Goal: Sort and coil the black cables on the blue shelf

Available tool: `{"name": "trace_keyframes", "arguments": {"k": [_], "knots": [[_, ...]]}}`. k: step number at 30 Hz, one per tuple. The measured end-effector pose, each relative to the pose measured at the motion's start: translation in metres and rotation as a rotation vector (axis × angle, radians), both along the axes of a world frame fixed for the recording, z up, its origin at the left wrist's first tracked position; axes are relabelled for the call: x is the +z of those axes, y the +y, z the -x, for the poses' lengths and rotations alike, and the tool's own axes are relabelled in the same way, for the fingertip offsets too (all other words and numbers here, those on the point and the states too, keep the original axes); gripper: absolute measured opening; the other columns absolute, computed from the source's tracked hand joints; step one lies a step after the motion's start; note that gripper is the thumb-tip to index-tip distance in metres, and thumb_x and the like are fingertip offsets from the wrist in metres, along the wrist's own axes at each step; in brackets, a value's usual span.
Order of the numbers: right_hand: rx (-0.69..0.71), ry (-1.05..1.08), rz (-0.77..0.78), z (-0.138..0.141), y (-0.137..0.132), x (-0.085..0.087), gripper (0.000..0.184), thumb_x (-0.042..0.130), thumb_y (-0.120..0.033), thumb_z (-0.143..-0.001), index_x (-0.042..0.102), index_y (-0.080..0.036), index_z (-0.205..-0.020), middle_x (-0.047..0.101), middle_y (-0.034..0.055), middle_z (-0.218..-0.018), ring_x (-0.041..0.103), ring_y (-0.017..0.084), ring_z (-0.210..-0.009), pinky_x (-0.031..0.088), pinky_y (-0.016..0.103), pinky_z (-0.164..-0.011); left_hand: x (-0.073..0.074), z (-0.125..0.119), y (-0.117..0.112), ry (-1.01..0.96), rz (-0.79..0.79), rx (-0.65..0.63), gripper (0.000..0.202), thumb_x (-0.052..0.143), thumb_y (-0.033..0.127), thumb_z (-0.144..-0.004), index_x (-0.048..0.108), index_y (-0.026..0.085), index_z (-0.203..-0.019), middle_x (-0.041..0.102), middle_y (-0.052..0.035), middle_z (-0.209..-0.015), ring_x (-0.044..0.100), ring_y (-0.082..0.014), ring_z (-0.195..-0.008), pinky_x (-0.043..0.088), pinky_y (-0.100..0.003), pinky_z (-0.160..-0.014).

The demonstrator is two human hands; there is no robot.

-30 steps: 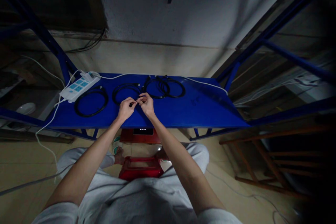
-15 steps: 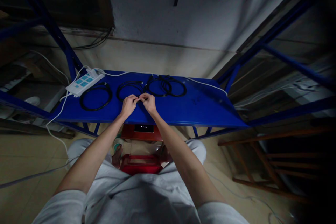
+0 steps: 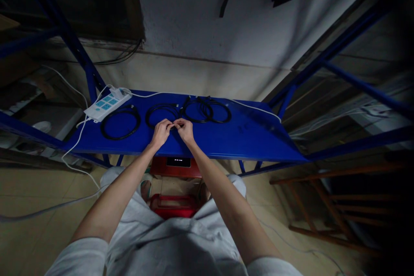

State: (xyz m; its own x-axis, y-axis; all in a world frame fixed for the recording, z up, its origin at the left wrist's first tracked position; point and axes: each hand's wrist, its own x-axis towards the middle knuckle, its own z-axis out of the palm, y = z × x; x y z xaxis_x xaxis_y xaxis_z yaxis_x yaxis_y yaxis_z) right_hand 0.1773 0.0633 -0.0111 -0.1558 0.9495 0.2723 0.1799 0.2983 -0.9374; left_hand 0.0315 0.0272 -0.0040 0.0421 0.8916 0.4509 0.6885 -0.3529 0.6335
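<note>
My left hand point(image 3: 161, 131) and my right hand point(image 3: 186, 130) meet fingertip to fingertip over the blue shelf point(image 3: 249, 136). Both are pinched on the end of a black cable whose coil point(image 3: 161, 114) lies just behind them. Another black coil point(image 3: 120, 121) lies to the left. Two overlapping black coils point(image 3: 207, 110) lie behind my right hand. What exactly sits between the fingertips is too small to make out.
A white power strip point(image 3: 106, 103) with blue sockets rests at the shelf's back left, its white cord point(image 3: 255, 107) running along the back edge. Blue rack posts point(image 3: 80, 58) stand on both sides. A red stool point(image 3: 173, 205) is under me, wooden frames point(image 3: 323, 189) at right.
The hands have stayed pinched together at the cable end. The view has shifted slightly, so the shelf sits a little to the right and lower than before.
</note>
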Motion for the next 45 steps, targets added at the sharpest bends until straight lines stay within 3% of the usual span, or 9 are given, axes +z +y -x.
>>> {"name": "trace_keyframes", "arguments": {"k": [7,14,21,27,29,35,38,45], "knots": [[0.019,0.001,-0.033,-0.002,0.003,-0.007,0.013,0.065,-0.027,-0.080,0.072,-0.018,-0.085,0.075,0.0058,-0.087,0.070,0.019,-0.077,0.054,0.029,-0.073,0.002,-0.002,-0.002,-0.024,0.007,0.000,0.019,0.055,0.028,-0.098,0.067,0.018,-0.086,0.064,-0.0045,-0.087,0.060,-0.0184,-0.079,0.045,-0.031,-0.076],[0.052,-0.077,-0.055,-0.002,-0.004,0.000,0.018,0.061,-0.026,-0.080,0.072,-0.018,-0.092,0.074,0.0044,-0.085,0.065,0.016,-0.066,0.048,0.026,-0.063,0.006,-0.002,-0.003,-0.062,0.006,-0.021,0.014,0.055,0.022,-0.096,0.064,0.019,-0.086,0.062,-0.0037,-0.088,0.058,-0.0182,-0.083,0.047,-0.030,-0.078],[0.089,-0.203,-0.118,-0.002,-0.010,0.007,0.027,0.062,-0.021,-0.075,0.072,-0.021,-0.100,0.073,0.0010,-0.086,0.057,0.014,-0.060,0.041,0.025,-0.059,0.007,-0.001,-0.004,-0.071,-0.013,0.034,0.009,0.060,0.023,-0.093,0.063,0.020,-0.085,0.059,-0.0050,-0.097,0.060,-0.0193,-0.091,0.048,-0.031,-0.082],[0.118,-0.209,-0.082,-0.002,-0.006,0.003,0.035,0.065,-0.024,-0.075,0.069,-0.023,-0.110,0.072,-0.0021,-0.080,0.055,0.013,-0.059,0.040,0.024,-0.058,0.006,0.000,-0.003,-0.127,0.012,0.074,0.008,0.064,0.025,-0.091,0.066,0.021,-0.084,0.063,-0.0061,-0.108,0.063,-0.0198,-0.095,0.051,-0.031,-0.083],[0.116,-0.208,-0.070,-0.002,-0.005,0.001,0.034,0.066,-0.025,-0.075,0.069,-0.023,-0.109,0.070,-0.0029,-0.076,0.054,0.013,-0.059,0.038,0.023,-0.058,0.006,0.000,-0.003,-0.139,0.012,0.075,0.008,0.065,0.024,-0.090,0.066,0.021,-0.083,0.064,-0.0063,-0.110,0.064,-0.0198,-0.096,0.051,-0.031,-0.083],[0.120,-0.185,-0.064,-0.003,-0.007,0.005,0.016,0.067,-0.030,-0.078,0.069,-0.022,-0.091,0.070,-0.0010,-0.078,0.053,0.013,-0.060,0.037,0.023,-0.056,0.008,-0.002,-0.007,-0.141,0.047,0.044,0.017,0.061,0.032,-0.094,0.067,0.021,-0.082,0.066,-0.0033,-0.089,0.063,-0.0171,-0.081,0.049,-0.028,-0.077],[0.105,-0.127,-0.026,-0.003,-0.008,0.006,0.017,0.066,-0.030,-0.078,0.068,-0.021,-0.092,0.069,-0.0012,-0.074,0.055,0.014,-0.059,0.038,0.024,-0.056,0.008,-0.002,-0.008,-0.109,0.043,0.033,0.021,0.057,0.035,-0.096,0.068,0.021,-0.086,0.066,-0.0034,-0.086,0.063,-0.0169,-0.079,0.048,-0.028,-0.075],[0.075,0.036,0.025,-0.003,-0.008,0.005,0.014,0.063,-0.030,-0.079,0.063,-0.020,-0.089,0.069,0.0017,-0.072,0.066,0.018,-0.065,0.046,0.026,-0.061,0.008,-0.003,-0.007,-0.066,0.025,-0.034,0.020,0.050,0.023,-0.098,0.069,0.022,-0.094,0.067,-0.0053,-0.094,0.065,-0.0188,-0.087,0.050,-0.030,-0.080]]}}
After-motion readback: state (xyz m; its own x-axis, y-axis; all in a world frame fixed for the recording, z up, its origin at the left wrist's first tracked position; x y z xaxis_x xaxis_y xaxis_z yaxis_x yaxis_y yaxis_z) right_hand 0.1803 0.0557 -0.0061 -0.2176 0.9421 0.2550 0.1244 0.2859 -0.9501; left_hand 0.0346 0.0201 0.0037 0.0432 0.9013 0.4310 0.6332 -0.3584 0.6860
